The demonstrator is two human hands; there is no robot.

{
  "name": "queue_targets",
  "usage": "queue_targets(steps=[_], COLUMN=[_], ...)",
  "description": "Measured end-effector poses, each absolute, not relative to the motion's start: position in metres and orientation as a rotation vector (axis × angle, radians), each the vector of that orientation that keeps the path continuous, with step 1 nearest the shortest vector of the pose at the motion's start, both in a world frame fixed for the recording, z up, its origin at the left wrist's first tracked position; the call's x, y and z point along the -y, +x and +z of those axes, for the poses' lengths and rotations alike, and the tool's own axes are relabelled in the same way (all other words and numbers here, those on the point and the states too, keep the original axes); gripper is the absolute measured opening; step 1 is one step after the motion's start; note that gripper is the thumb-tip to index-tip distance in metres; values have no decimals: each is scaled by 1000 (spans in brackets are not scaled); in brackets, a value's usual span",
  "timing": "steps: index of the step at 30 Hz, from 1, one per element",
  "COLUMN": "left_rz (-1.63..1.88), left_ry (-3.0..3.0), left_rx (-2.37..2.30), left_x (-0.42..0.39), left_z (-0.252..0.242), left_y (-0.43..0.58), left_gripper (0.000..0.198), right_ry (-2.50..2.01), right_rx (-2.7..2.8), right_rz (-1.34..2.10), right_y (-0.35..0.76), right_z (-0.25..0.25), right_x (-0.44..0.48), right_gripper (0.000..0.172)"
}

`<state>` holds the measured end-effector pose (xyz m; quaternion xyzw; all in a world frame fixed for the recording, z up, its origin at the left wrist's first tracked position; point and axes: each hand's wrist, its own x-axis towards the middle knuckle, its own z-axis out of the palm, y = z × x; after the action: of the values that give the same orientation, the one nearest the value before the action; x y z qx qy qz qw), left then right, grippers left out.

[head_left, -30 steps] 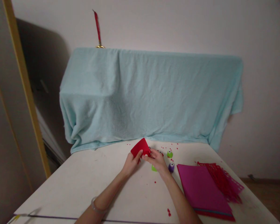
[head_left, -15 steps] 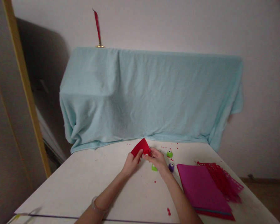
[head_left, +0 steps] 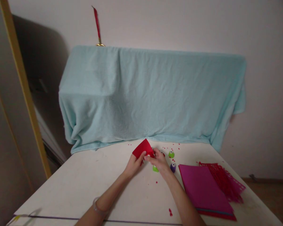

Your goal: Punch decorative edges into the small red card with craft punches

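Note:
A folded-looking piece of red paper (head_left: 142, 148) is pinched by its lower left edge in my left hand (head_left: 133, 165), the thumb lying on top. My right hand (head_left: 159, 161) closes round a small red-and-white craft punch (head_left: 148, 155) at the paper's right corner; fingers hide most of it. Around the right hand on the table stand more craft punches: a green one (head_left: 171, 154) behind it, a purple one (head_left: 173, 167) to its right, and another green one (head_left: 155, 169) partly under the wrist. A red one (head_left: 163, 154) shows in part beside the fingers.
To the right lies a stack of magenta and red sheets (head_left: 202, 188), with red and magenta sheets full of cut-out holes (head_left: 224, 182) beside it. Red scraps (head_left: 170, 212) dot the white table (head_left: 73, 185). A light blue cloth (head_left: 155, 94) drapes over something at the back.
Both hands stay nearly in place, with the paper and the punch still held together. The view has shifted very slightly.

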<state>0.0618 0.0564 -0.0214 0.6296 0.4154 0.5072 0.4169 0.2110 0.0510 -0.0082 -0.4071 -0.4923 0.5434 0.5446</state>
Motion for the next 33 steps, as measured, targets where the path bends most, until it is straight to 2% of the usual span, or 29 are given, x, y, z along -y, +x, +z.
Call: queue_targets(steps=[16, 27, 33], left_rz=[1264, 1366, 1343], left_ry=[1456, 1331, 1349], left_rx=[-977, -970, -982], left_x=[-61, -66, -64], left_z=[-30, -27, -26], left_y=[64, 62, 63], left_gripper=[44, 46, 45], right_ry=[-868, -827, -876], right_rx=[1076, 1060, 1019], right_rz=[1422, 1210, 1218], right_y=[210, 212, 214], right_z=[-7, -11, -14], right_x=[-51, -56, -58], right_gripper=[34, 28, 41])
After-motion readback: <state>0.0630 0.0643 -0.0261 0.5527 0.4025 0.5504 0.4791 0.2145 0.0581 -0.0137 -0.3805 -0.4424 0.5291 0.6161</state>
